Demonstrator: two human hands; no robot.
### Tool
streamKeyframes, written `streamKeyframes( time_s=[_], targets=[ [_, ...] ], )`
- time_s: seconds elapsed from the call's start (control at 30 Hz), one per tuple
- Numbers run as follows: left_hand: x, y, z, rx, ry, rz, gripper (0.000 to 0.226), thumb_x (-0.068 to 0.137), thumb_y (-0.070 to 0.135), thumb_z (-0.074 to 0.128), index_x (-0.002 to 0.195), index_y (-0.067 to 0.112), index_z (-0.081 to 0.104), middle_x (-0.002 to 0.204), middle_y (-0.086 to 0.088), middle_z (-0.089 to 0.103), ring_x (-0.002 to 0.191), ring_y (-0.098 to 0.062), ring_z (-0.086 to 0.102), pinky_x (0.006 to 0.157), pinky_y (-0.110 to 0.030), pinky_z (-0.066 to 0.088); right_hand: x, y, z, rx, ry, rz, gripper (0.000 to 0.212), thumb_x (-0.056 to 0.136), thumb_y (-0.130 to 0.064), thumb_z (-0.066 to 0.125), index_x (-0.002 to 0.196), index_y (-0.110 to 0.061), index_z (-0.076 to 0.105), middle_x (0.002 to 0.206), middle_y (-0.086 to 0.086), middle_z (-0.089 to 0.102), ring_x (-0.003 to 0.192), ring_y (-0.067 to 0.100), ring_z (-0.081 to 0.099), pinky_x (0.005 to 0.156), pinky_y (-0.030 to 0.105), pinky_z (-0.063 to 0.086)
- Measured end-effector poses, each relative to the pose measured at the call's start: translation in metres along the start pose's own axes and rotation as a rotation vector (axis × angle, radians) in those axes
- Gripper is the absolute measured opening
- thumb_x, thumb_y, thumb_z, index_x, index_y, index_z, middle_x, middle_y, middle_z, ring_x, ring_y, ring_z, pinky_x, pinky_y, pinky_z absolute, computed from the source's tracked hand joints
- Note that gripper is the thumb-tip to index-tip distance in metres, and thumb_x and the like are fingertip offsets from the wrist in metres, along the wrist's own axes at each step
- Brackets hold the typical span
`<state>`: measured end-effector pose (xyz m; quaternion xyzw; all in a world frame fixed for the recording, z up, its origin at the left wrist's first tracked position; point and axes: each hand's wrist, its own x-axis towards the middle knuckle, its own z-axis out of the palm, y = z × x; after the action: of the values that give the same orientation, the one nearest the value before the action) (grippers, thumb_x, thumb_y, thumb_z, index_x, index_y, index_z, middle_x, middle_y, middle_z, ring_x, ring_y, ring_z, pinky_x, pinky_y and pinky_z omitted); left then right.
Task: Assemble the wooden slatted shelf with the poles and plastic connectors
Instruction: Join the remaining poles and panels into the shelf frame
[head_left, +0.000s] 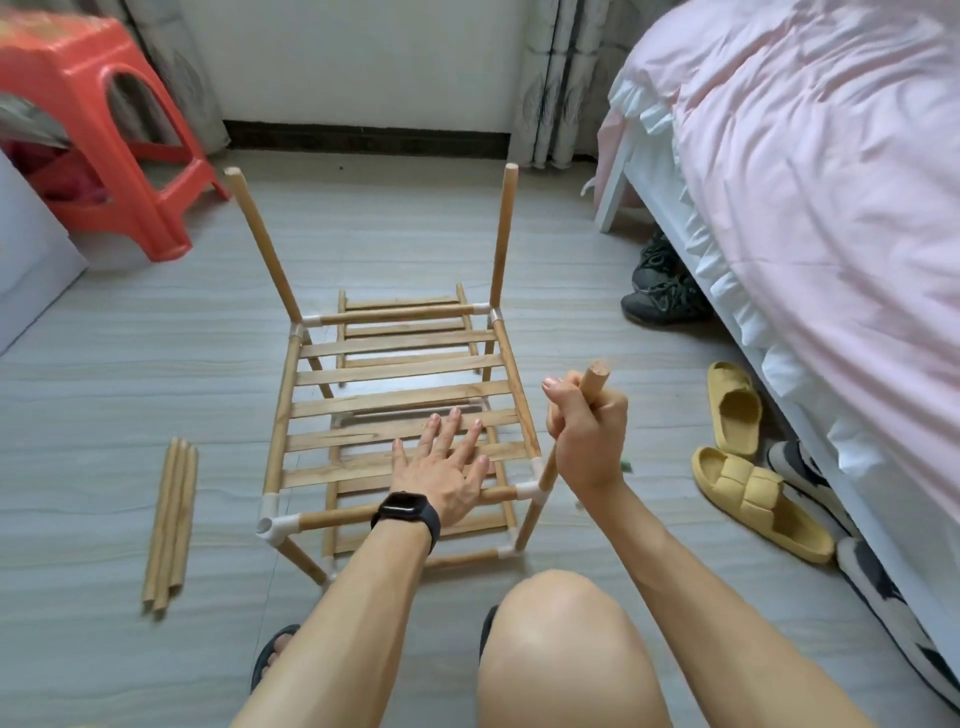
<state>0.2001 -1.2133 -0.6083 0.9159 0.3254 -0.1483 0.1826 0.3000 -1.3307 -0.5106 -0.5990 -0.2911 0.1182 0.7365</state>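
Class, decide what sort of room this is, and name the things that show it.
Probably a bedroom: a bed with pink bedding stands on the right, and slippers and shoes lie beside it.

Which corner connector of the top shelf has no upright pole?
The near-left connector: its socket is empty, while both far corners carry poles and the right hand grips a pole at the near-right one.

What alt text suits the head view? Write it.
A person's right hand grips a wooden pole at the near right connector of a slatted shelf; the left hand lies flat on its slats. Three spare poles lie on the floor.
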Motion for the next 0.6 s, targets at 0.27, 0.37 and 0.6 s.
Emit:
streamKeyframes(
  time_s=[0.27, 0.37, 0.6],
  targets=[
    [-0.016, -0.012, 0.003, 0.004, 0.039, -0.04, 0.059, 0.102, 0.062, 0.008, 0.154, 0.046, -0.014, 0.16, 0.015, -0.028, 0.152, -0.016, -0.021, 0.121, -0.058, -0.009, -0.006, 0.011, -0.014, -0.042, -0.093, 0.262, 0.048, 0.089, -0.018, 0.064, 0.047, -0.01, 0.042, 0.044, 0.001, 0.034, 0.047, 0.018, 0.036, 0.054, 0.033, 0.033],
    [-0.014, -0.011, 0.007, 0.012, 0.057, -0.044, 0.059, 0.102, 0.062, 0.009, 0.154, 0.047, -0.013, 0.159, 0.016, -0.029, 0.152, -0.015, -0.021, 0.121, -0.059, -0.01, -0.012, 0.02, -0.012, -0.092, -0.076, 0.254, 0.054, 0.083, -0.033, 0.063, 0.043, -0.006, 0.038, 0.043, 0.01, 0.031, 0.046, 0.025, 0.032, 0.052, 0.039, 0.031],
    [-0.012, -0.015, 0.011, 0.04, 0.09, -0.038, 0.059, 0.102, 0.061, 0.009, 0.154, 0.046, -0.014, 0.159, 0.014, -0.028, 0.151, -0.016, -0.023, 0.119, -0.056, -0.013, -0.015, 0.041, -0.009, -0.079, -0.031, 0.131, 0.062, 0.081, -0.032, 0.06, 0.047, 0.008, 0.029, 0.044, 0.024, 0.024, 0.041, 0.035, 0.023, 0.043, 0.048, 0.023]
  ],
)
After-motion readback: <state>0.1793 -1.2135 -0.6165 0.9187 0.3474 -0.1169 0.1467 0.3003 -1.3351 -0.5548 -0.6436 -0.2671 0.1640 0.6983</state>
